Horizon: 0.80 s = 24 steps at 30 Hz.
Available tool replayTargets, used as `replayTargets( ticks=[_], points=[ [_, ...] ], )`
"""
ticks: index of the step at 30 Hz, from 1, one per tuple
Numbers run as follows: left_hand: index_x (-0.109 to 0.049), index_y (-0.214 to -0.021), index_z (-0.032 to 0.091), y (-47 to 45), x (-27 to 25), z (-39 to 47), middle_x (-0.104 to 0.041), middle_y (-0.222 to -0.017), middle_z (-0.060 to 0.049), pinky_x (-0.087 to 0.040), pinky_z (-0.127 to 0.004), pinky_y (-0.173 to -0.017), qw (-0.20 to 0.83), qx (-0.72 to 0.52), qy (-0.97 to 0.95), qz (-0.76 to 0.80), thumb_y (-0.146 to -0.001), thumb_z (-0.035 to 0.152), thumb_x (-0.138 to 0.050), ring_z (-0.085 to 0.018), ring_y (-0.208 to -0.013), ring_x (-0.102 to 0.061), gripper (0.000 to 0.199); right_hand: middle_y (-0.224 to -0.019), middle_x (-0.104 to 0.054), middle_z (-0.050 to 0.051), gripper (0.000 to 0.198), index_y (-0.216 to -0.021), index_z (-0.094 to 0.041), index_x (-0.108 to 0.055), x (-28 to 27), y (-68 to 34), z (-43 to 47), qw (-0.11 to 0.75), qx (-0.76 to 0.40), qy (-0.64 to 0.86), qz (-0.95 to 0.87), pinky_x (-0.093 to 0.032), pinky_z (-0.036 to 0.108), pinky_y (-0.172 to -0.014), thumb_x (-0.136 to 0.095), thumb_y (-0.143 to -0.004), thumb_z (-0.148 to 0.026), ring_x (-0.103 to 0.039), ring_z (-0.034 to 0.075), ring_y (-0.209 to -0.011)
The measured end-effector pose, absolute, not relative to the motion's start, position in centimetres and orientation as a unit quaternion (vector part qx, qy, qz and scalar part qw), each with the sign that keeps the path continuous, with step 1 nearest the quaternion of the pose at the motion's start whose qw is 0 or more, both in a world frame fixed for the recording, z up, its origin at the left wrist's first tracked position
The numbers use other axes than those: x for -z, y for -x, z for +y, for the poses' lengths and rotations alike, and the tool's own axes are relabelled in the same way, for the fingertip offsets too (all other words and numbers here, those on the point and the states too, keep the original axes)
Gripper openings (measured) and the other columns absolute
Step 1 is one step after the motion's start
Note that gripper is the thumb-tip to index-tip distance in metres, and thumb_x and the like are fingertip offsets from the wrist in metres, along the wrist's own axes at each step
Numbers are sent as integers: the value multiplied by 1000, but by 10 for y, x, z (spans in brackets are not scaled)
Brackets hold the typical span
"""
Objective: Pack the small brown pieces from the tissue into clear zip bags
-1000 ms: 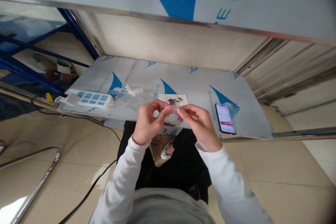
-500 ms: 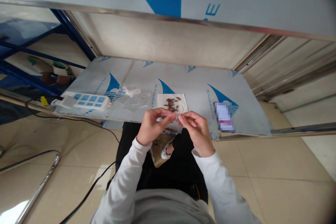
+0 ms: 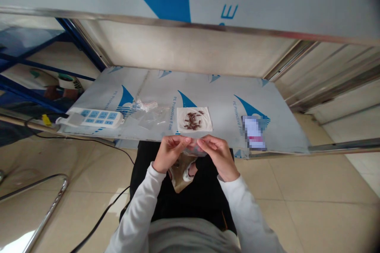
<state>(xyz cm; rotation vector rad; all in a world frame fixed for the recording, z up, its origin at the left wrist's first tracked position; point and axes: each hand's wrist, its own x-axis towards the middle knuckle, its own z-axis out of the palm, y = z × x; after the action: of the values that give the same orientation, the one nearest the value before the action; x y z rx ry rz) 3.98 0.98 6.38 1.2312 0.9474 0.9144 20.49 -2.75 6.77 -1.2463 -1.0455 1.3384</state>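
Between my two hands, just off the table's front edge, is a small clear plastic bag (image 3: pixel 193 150). My left hand (image 3: pixel 170 152) pinches its upper left edge between thumb and fingers. The upper right edge is pinched by my right hand (image 3: pixel 218 155). What the bag holds, if anything, is hard to make out. Just beyond my fingers a white square sheet (image 3: pixel 180 123) lies on the table, with several small dark brown pieces (image 3: pixel 193 119) heaped loosely on it.
On the film-covered table (image 3: pixel 154 83), crumpled clear plastic bags (image 3: pixel 150 114) lie left of the sheet. Farther left sits a white power strip (image 3: pixel 99 117) with a cable. A phone (image 3: pixel 254 132) lies to the right. An upper shelf (image 3: pixel 267 4) overhangs the far side.
Both hands have dropped slightly toward me, with the bag between them. More of the white sheet and its brown pieces shows. The view has shifted a little.
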Motion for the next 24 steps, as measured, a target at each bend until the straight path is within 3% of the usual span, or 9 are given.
replayTargets(
  ticks=[3, 6, 8, 11, 15, 18, 20, 24],
  points=[
    [-76, -77, 13, -41, -53, 9, -76, -75, -8, -54, -30, -70, 588, -380, -566, 435, -83, 43, -63, -20, -70, -69, 33, -83, -73, 7, 29, -87, -14, -73, -65, -213, -28, 453, -577, 513, -447, -51, 32, -77, -66, -81, -42, -66, 19, -77],
    [-76, -85, 14, -41, -39, 17, -76, -80, -8, -53, -29, -73, 540, -362, -606, 459, -89, 47, -52, -21, -75, -70, 41, -84, -74, 9, 38, -94, -12, -72, -59, -232, -17, 451, -540, 560, -437, -53, 33, -69, -68, -78, -46, -66, 19, -69],
    [-75, -92, 15, -33, -29, 29, -77, -86, -8, -53, -27, -73, 468, -354, -622, 518, -92, 48, -44, -19, -76, -71, 45, -85, -74, 10, 47, -103, -11, -69, -51, -254, 1, 463, -479, 610, -429, -54, 33, -64, -68, -76, -49, -65, 18, -63],
    [-73, -96, 16, -8, -15, 57, -76, -85, -7, -51, -25, -71, 297, -311, -623, 653, -89, 45, -49, -18, -74, -69, 38, -86, -73, 12, 57, -118, -10, -61, -32, -297, 40, 428, -317, 716, -452, -53, 33, -61, -62, -78, -52, -65, 19, -60],
    [-66, -111, 12, 28, -1, 100, -73, -90, -12, -49, -31, -78, 191, -291, -569, 745, -87, 38, -52, -21, -78, -68, 39, -93, -70, 20, 54, -111, -6, -62, -10, -343, 84, 354, -158, 800, -457, -49, 45, -82, -58, -80, -51, -65, 30, -86],
    [-54, -129, 11, 44, 4, 133, -72, -95, -15, -46, -35, -83, 147, -267, -549, 778, -88, 35, -50, -26, -90, -67, 48, -112, -62, 27, 57, -117, -3, -58, -3, -347, 95, 336, -89, 817, -461, -35, 53, -98, -58, -79, -45, -52, 37, -113],
    [-54, -131, 14, 48, 5, 152, -73, -92, -13, -46, -36, -82, 145, -243, -561, 778, -86, 33, -55, -28, -92, -66, 49, -116, -60, 26, 54, -119, -4, -57, -1, -338, 92, 320, -36, 808, -493, -32, 53, -100, -54, -81, -43, -49, 36, -115],
    [-68, -112, 18, 52, 1, 173, -74, -90, -12, -45, -34, -79, 146, -210, -599, 759, -83, 29, -60, -28, -90, -66, 32, -109, -63, 21, 45, -112, -9, -62, 1, -303, 76, 336, 0, 749, -571, -38, 48, -96, -50, -81, -39, -54, 31, -103]
  ],
)
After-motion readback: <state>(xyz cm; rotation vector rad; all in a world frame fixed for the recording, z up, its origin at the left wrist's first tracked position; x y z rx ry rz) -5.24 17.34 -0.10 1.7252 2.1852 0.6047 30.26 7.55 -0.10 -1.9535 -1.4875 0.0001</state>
